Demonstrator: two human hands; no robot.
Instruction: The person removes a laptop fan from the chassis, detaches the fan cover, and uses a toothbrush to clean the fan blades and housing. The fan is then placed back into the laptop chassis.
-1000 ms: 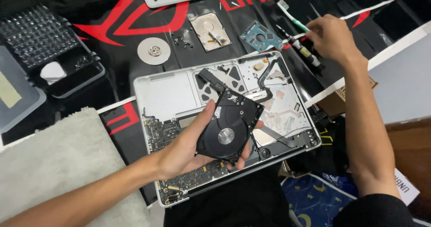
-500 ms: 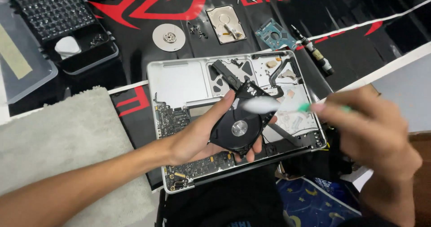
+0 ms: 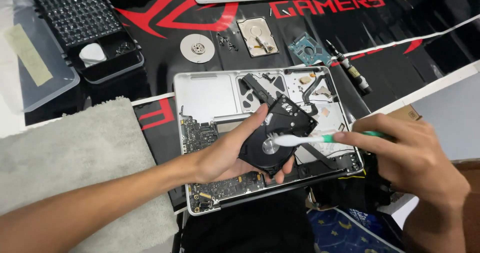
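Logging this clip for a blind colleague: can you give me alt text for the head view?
The left hand holds a black fan above an opened laptop, while the right hand sets a toothbrush against it. A disk platter, open hard drive and screwdriver lie behind.

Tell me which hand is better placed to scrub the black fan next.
The right hand: it already holds the toothbrush, bristles on the black fan. The left hand is busy holding that fan above the opened laptop.

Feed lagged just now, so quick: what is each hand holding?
Left hand: closed around the black disc drive, held above the open laptop.
Right hand: closed on the toothbrush, bristles on the drive.
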